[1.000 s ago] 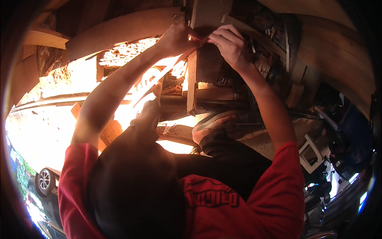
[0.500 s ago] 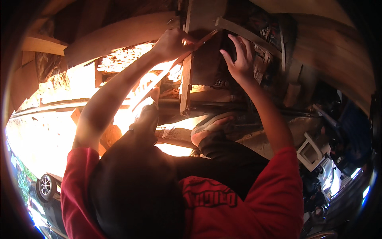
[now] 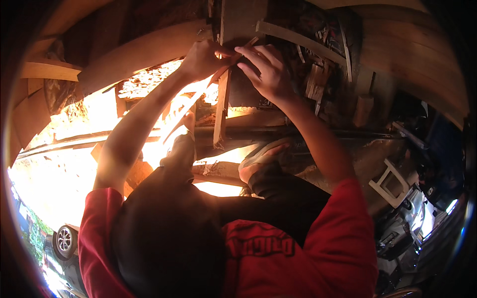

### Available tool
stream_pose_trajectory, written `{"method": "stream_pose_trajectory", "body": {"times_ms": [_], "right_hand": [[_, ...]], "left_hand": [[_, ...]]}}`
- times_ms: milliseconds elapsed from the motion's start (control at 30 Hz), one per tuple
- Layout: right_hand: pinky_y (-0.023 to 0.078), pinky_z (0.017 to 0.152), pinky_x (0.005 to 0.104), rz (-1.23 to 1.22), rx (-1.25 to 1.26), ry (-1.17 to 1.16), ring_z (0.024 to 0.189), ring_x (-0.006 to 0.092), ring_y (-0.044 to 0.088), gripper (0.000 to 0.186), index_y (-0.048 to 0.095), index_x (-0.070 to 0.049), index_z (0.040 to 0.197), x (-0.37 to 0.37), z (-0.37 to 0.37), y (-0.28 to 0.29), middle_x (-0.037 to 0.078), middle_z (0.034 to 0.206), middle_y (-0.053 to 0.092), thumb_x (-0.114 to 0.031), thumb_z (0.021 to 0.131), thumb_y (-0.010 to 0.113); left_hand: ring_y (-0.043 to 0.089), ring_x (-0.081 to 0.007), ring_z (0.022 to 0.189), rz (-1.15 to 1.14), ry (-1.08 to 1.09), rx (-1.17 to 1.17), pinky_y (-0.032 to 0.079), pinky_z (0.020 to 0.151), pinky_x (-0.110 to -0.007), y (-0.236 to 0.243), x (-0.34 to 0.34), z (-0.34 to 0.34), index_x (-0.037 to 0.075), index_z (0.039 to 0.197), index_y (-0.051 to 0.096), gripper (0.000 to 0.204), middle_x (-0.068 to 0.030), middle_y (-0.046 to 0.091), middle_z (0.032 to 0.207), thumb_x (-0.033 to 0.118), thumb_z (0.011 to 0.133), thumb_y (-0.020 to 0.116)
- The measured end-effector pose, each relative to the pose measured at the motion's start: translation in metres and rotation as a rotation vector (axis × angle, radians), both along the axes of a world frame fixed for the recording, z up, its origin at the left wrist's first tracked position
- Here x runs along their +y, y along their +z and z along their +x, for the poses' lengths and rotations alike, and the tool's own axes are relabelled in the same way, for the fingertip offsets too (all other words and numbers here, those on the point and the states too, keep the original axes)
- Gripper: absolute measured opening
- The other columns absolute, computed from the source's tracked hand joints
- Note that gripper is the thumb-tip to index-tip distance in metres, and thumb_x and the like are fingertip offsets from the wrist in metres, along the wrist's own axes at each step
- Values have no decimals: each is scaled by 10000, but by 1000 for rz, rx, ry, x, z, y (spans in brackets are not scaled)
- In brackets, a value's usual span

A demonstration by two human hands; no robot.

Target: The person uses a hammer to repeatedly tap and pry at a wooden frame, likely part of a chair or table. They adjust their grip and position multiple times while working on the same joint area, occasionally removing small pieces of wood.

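Observation:
My left hand (image 3: 201,59) is closed on a thin wooden strip (image 3: 216,75), pinching it near its upper end. The strip slants from bright sunlight at the lower left up to the right, past an upright board (image 3: 243,22). My right hand (image 3: 268,72) is beside the left one. Its index finger reaches over the strip close to my left fingertips, while the thumb stays apart below; whether it presses on the strip is hard to see. Another narrow wooden piece (image 3: 222,109) stands upright just below my hands.
Curved-looking planks (image 3: 144,49) lie across the far side, with another batten (image 3: 303,42) at the far right. Wood scraps (image 3: 315,82) are heaped right of my right hand. A small pale stool-like frame (image 3: 392,184) stands at right. A car wheel (image 3: 64,241) shows at lower left.
My right hand has moved left, from hovering apart with spread fingers to the strip beside my left hand. My left hand keeps its hold; the view has shifted slightly.

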State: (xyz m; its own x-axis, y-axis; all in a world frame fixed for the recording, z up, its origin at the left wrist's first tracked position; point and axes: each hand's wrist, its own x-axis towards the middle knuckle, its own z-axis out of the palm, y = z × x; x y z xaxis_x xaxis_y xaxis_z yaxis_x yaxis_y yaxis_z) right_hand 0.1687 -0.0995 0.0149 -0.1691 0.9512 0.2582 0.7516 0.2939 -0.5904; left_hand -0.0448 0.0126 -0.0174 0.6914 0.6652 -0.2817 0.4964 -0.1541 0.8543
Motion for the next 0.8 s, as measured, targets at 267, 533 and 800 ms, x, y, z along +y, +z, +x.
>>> {"method": "stream_pose_trajectory", "body": {"times_ms": [267,533,800], "right_hand": [[579,842,389,189,100,-161,923,283,718,148,804,-41,1033,13,-11,-29,70,996,776,-15,888,818],[558,942,435,127,7,-156,1067,328,691,384,740,-58,1265,4,-2,-29,130,1151,742,-109,898,841],[553,979,491,-287,-221,-448,1123,408,683,459,645,-45,1348,-56,91,-40,211,1204,714,-307,999,787]], "left_hand": [[800,-231,802,42,-11,-46,618,762,-384,-4,0,-2,142,1127,879,305,-127,839,938,377,939,824],[805,-287,883,-58,32,56,625,860,-413,6,1,-1,153,1130,877,298,-143,836,1021,359,920,831],[807,-310,966,-58,10,53,627,917,-417,9,2,-2,157,1169,862,285,-149,833,1062,303,930,811]]}}
